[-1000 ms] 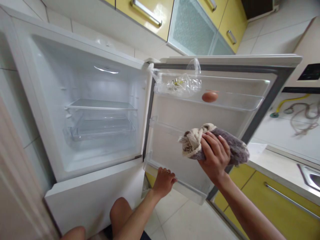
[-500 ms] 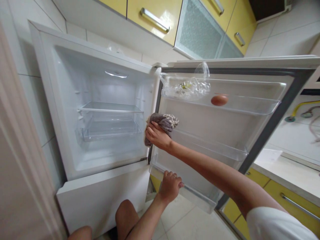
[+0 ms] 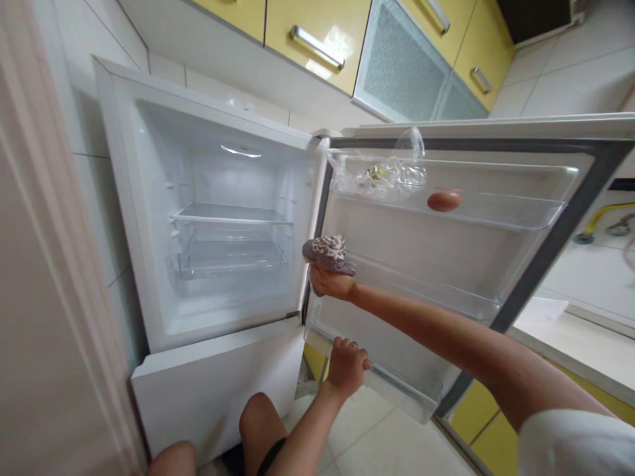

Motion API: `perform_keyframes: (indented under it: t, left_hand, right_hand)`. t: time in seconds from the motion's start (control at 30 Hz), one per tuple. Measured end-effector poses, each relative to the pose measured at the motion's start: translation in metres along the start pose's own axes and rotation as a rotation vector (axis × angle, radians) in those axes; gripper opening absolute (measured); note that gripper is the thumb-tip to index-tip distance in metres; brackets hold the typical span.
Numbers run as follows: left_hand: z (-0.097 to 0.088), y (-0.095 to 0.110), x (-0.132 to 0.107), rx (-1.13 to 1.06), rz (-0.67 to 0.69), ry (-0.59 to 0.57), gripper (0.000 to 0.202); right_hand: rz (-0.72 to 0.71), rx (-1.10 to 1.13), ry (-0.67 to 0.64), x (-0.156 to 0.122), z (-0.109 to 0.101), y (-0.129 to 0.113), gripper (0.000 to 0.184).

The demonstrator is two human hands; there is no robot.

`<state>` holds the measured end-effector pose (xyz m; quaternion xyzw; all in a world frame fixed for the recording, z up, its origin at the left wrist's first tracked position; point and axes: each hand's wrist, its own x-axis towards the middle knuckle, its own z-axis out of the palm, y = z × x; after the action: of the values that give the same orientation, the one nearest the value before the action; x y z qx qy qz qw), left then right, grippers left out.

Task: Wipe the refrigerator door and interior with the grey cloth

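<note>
My right hand [image 3: 331, 283] is closed on a bunched grey-brown cloth [image 3: 327, 250] with a pale pattern. It holds the cloth at the hinge side of the open fridge door [image 3: 411, 241], close to the dark door seal. Lower down, my left hand [image 3: 347, 365] grips the edge of the clear bottom door shelf [image 3: 401, 387], fingers curled over it. The fridge compartment [image 3: 228, 168] stands open to the left, with a glass shelf [image 3: 233, 213] and a clear drawer [image 3: 231, 254] inside.
On the upper door shelf lie a brown egg [image 3: 444, 199] and a clear plastic bag [image 3: 391, 175]. Below the compartment is a shut white lower door [image 3: 218, 390]. Yellow cabinets [image 3: 317, 39] hang above; a white counter [image 3: 575, 337] stands at right.
My right hand has turned and shifted slightly with the cloth, which now bunches above the fingers. The left hand keeps its grip on the shelf edge. The whole view has shifted a little.
</note>
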<state>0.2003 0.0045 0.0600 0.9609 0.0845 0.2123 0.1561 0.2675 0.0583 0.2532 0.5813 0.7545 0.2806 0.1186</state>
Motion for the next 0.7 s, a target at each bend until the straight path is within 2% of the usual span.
perform_keyframes:
  t: [0.1,0.27,0.43,0.57,0.7]
  left_hand:
    - [-0.001,0.001,0.000,0.010,-0.007,-0.007,0.026]
    - [-0.002,0.001,0.000,0.024,-0.007,-0.011,0.024]
    - [-0.002,0.000,-0.001,0.016,0.002,-0.002,0.024]
    - [-0.002,0.000,0.000,0.011,-0.001,-0.004,0.027]
    - [-0.003,0.000,0.001,0.019,-0.007,-0.005,0.030]
  right_hand:
    - [-0.015,-0.017,0.014,-0.024,0.007,0.002,0.056]
    - [0.089,0.064,0.097,-0.047,0.024,0.002,0.059]
    - [0.307,0.081,0.231,-0.079,0.047,0.004,0.050]
    - [0.576,-0.059,0.294,-0.101,0.071,0.004,0.053]
    - [0.683,-0.019,0.453,-0.117,0.088,-0.004,0.065]
